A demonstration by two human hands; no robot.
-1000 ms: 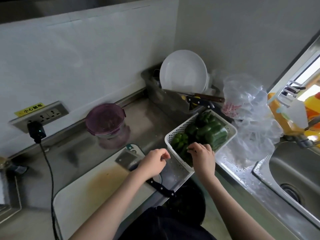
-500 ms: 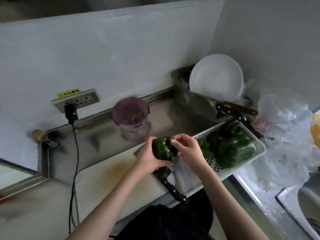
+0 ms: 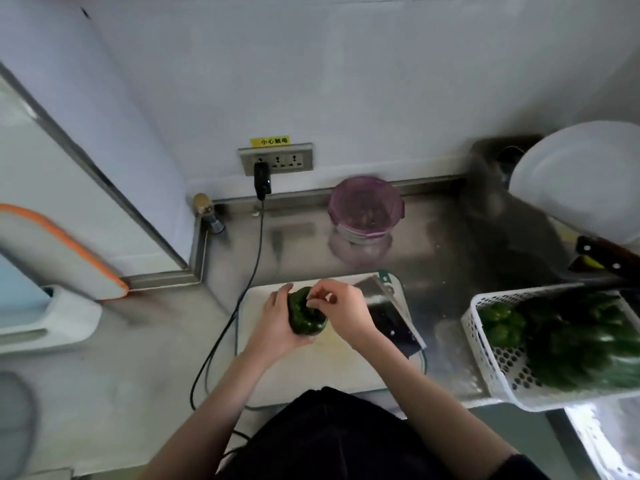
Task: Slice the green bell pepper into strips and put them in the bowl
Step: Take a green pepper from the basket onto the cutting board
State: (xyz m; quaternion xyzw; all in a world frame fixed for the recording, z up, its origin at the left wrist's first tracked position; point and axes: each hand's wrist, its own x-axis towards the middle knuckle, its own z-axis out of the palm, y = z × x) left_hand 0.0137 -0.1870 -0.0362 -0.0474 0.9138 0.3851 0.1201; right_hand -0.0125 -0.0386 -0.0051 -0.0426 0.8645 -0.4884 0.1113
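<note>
A whole green bell pepper (image 3: 306, 318) is held over the white cutting board (image 3: 332, 365) in the middle of the steel counter. My left hand (image 3: 277, 329) cups it from the left and below. My right hand (image 3: 341, 311) pinches at the pepper's top with its fingertips. A cleaver (image 3: 389, 311) lies on the board's right side, just right of my right hand. A purple bowl (image 3: 365, 209) stands behind the board near the wall. A white basket (image 3: 491, 368) at the right holds several more green peppers (image 3: 571, 337).
A black cable (image 3: 228, 327) runs from a wall socket (image 3: 275, 161) down the counter past the board's left edge. A white plate (image 3: 581, 178) and knives (image 3: 606, 254) sit in a rack at the back right. An orange-rimmed board (image 3: 59, 254) leans at the left.
My hands have carried the pepper from the basket to above the cutting board. The view has swung left, so the basket now sits at the right edge.
</note>
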